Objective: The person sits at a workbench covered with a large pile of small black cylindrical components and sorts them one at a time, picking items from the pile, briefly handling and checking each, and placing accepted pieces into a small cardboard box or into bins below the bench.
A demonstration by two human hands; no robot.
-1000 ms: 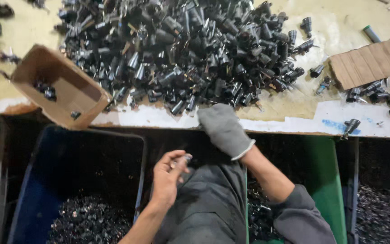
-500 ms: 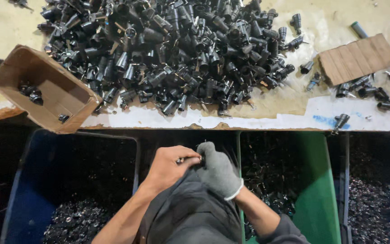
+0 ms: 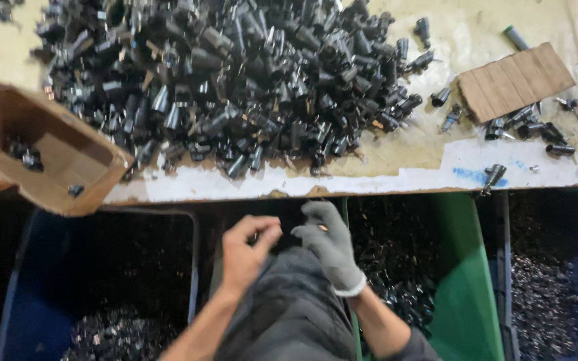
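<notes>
Left hand: bare left hand (image 3: 245, 251), fingers curled, seemingly pinching a small dark part too blurred to identify.
Right hand: grey-gloved right hand (image 3: 329, 244) just beside it, fingers loosely bent, grip unclear.
Bench: heap of black metal parts (image 3: 235, 80) above the hands.
Packages: open brown cardboard box (image 3: 55, 160) left; ribbed cardboard slab (image 3: 516, 80) right.
Below: blue bin (image 3: 28, 314), green bin (image 3: 463, 287).
</notes>
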